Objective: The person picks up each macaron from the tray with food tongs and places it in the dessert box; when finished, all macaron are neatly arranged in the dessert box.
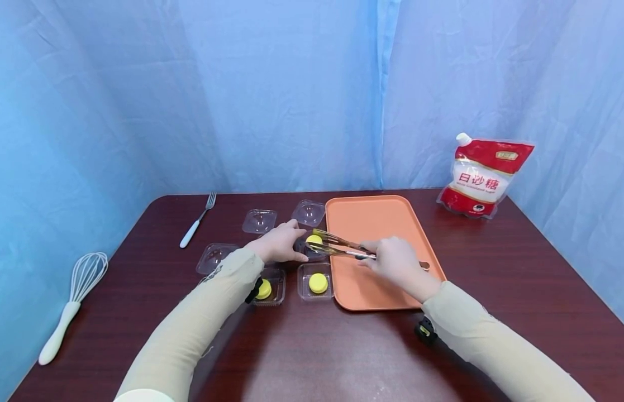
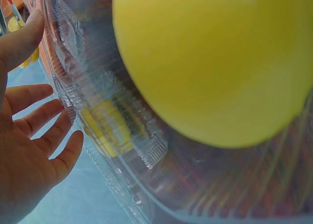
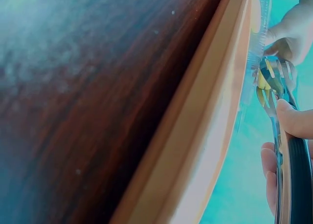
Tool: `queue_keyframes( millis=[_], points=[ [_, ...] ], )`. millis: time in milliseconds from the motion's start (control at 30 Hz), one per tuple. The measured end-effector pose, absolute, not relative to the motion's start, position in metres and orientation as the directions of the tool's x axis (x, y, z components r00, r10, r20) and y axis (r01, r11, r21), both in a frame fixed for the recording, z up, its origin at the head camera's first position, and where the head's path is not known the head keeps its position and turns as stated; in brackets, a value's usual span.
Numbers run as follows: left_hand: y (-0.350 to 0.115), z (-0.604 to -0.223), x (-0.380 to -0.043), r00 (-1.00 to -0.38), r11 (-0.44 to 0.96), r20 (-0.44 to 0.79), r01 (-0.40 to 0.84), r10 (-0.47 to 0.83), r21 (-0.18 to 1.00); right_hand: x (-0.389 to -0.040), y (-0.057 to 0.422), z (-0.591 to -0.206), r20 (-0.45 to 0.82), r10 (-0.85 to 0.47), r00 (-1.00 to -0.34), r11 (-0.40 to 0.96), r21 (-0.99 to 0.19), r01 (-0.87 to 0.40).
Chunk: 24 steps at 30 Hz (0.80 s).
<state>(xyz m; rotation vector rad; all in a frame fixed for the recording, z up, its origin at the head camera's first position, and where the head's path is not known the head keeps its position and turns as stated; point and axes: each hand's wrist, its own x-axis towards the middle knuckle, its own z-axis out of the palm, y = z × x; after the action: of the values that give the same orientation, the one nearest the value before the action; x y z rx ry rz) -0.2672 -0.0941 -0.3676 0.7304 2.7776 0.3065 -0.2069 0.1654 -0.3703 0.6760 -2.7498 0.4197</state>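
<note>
My right hand (image 1: 396, 261) grips metal tongs (image 1: 344, 253) above the orange tray (image 1: 377, 218); the thumb lies along their dark handle in the right wrist view. Between the tong tips sits a round yellow piece (image 1: 314, 240), over a clear plastic box. Close to the tips is my left hand (image 1: 281, 243), its fingers loosely spread beside the box in the left wrist view. A second yellow piece (image 1: 318, 283) lies in a clear box (image 1: 303, 290) nearer to me. Under the left wrist, another yellow piece (image 1: 263, 288) sits in a box (image 1: 280, 279), partly hidden by the sleeve.
Several clear lids or shells, one (image 1: 260, 221) at the back and one (image 1: 215, 258) at the left, lie around the boxes. A fork (image 1: 198, 219) and a white whisk (image 1: 72, 307) lie on the left. A red-and-white sugar bag (image 1: 482, 177) stands back right.
</note>
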Motion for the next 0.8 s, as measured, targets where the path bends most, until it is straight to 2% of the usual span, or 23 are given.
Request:
queue_keyframes(
  millis=[233, 800],
  points=[
    [-0.094, -0.368, -0.267, -0.843, 0.852, -0.189, 0.449, 0.503, 0.269, -0.208, 0.163, -0.37, 0.339, -0.411, -0.846, 0.844, -0.209, -0.494],
    [-0.095, -0.37, -0.269, -0.836, 0.843, -0.168, 0.476, 0.523, 0.252, -0.216, 0.155, -0.358, 0.228, -0.414, -0.881, 0.872, -0.176, -0.456]
  ],
)
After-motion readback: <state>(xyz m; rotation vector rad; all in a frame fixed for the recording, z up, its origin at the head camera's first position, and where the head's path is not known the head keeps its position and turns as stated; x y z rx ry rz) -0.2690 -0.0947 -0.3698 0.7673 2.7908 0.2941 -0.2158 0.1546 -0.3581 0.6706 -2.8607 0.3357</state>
